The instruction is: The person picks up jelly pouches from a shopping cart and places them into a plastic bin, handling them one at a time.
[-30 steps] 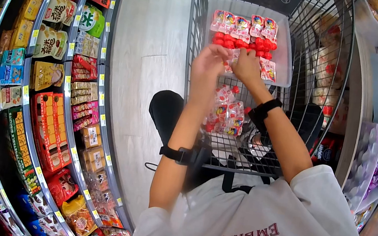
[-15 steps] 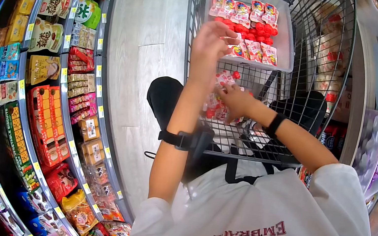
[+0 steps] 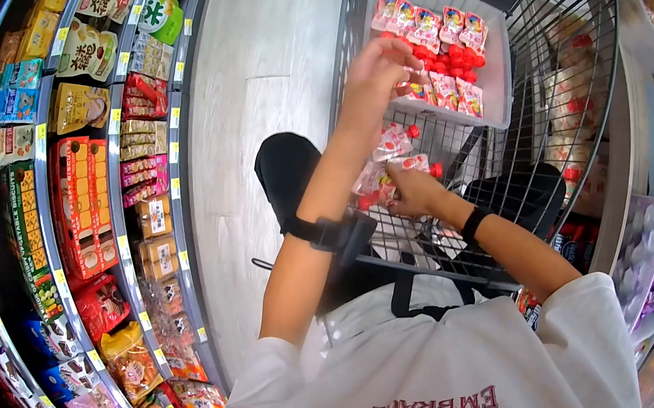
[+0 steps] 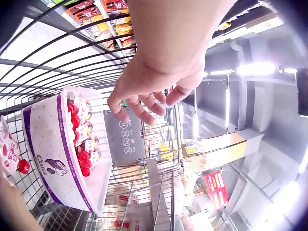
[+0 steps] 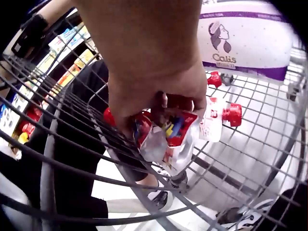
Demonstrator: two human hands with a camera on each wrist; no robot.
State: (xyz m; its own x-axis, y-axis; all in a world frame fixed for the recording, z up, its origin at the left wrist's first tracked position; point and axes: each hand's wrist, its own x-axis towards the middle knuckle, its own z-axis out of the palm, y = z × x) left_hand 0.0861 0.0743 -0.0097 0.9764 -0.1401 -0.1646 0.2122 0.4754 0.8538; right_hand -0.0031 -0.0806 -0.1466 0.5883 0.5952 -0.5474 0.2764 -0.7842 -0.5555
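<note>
My right hand (image 3: 414,191) reaches down into the shopping cart and grips spouted pouches (image 5: 166,142) with red caps. The right wrist view shows its fingers curled over the pouches' upper parts. Beside it lie more loose pouches (image 3: 394,142), one with its red cap (image 5: 232,114) pointing away from the hand. My left hand (image 3: 375,74) hovers at the near left corner of a white plastic bin (image 3: 495,102), its fingers loosely bent and holding nothing. Inside the bin, pouches (image 3: 425,29) stand in two facing rows, red caps toward the middle.
The cart's wire basket (image 3: 516,162) surrounds the bin and loose pouches. Shelves of packaged snacks (image 3: 86,198) line the left side across a grey floor (image 3: 254,45). More goods in clear bins (image 3: 638,256) stand at the right. My knee (image 3: 285,167) is beside the cart.
My right hand has moved from the bin's near row back to the loose pouches and taken hold there. The left hand has drawn away from the row and stays raised at the bin's left corner.
</note>
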